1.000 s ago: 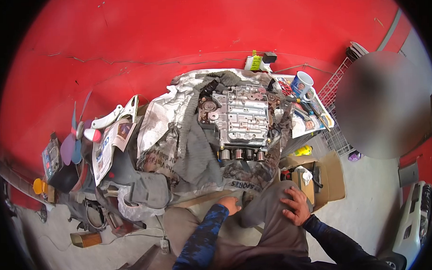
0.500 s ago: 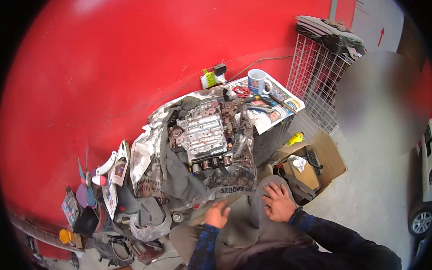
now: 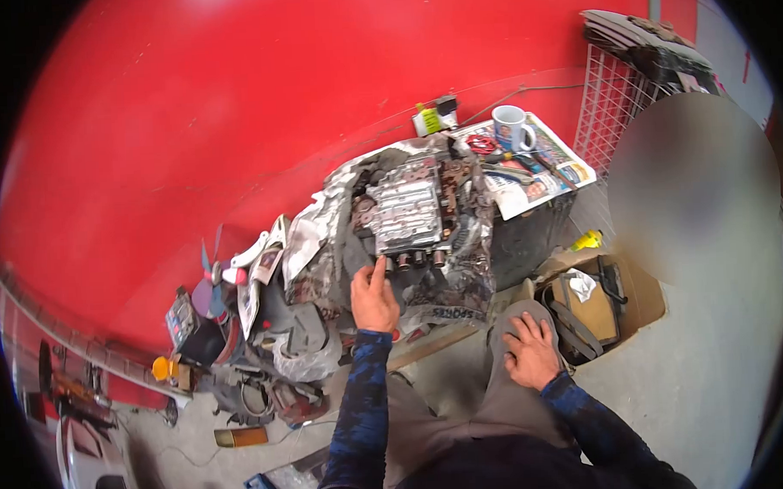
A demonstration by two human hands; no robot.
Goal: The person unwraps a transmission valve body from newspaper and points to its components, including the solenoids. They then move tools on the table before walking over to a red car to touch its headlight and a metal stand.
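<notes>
A metal valve body (image 3: 408, 211), with a row of cylindrical solenoids (image 3: 420, 260) along its near edge, lies on plastic sheeting and a grey cloth (image 3: 350, 250). My left hand (image 3: 374, 302) reaches out to its near left corner, index finger extended and the fingertip right by the solenoids. Nothing shows in that hand. Resting on my right knee is my right hand (image 3: 531, 352), palm down with the fingers spread.
Right of the valve body, a mug (image 3: 512, 128) and several hand tools (image 3: 527, 164) lie on newspaper (image 3: 570, 163). A cardboard box (image 3: 639, 309) stands beside my right knee. Clutter with a small fan (image 3: 213, 275) fills the left. A blurred person (image 3: 696, 191) is at the right.
My left hand has risen from near my lap up to the valve body's near edge. My right hand stays on the knee. The view has shifted left.
</notes>
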